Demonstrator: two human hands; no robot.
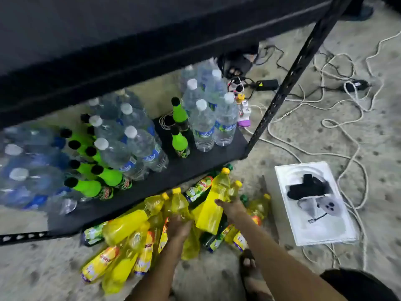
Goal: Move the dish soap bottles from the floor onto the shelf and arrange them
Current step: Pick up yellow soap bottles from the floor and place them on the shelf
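Observation:
A heap of yellow dish soap bottles [123, 227], with a few dark green ones [198, 190] among them, lies on the carpet in front of the black bottom shelf [173, 170]. My left hand [179, 227] grips a yellow bottle [179, 205] by its body, neck pointing up. My right hand [232, 208] is wrapped around a taller yellow bottle [214, 200] tilted up out of the heap, its cap near the shelf's front edge. Both bottles are low, just above the pile.
The bottom shelf carries clear water bottles [204, 124] and green soda bottles [181, 142], with a bare patch at its front right. A black upright post [280, 90] stands at its right corner. Cables [338, 118], chargers and a white box [312, 205] lie right; my sandalled foot [249, 266] is below.

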